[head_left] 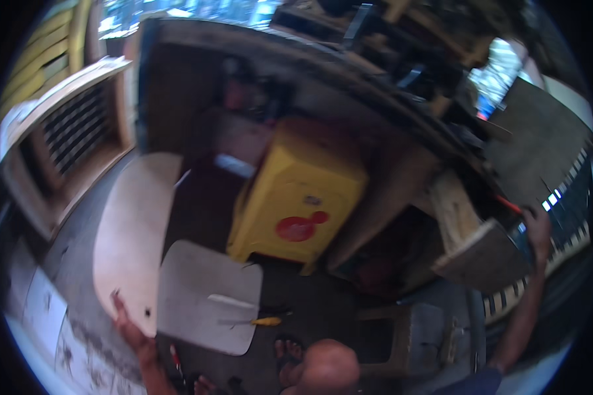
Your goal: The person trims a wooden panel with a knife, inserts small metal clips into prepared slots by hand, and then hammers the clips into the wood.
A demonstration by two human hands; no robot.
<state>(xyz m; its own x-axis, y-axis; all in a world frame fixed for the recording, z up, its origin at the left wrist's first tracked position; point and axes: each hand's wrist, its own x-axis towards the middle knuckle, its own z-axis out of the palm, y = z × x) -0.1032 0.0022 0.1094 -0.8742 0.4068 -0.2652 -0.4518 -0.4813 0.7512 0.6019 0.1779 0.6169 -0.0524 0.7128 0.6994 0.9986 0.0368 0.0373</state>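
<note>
My left hand (132, 330) is at the lower left, fingers apart, at the lower edge of a pale, round-ended wooden panel (135, 230) with a small dark hole. Far to the right, my right hand (539, 229) is closed around one end of a thin orange-red object (507, 203) beside a wooden piece; blur hides its kind. Between my hands, a pale rounded board (201, 289) lies on the floor. A screwdriver with a yellow handle (266, 322) lies across its right edge, below a whitish strip (229, 301).
A yellow plastic stool (296, 197) with red dots stands ahead, under a large dark wooden table (257, 41). A wooden frame with a dark lattice (79, 128) leans at the left. A wooden block (484, 257) juts out at the right. My bent knee (329, 367) is at the bottom.
</note>
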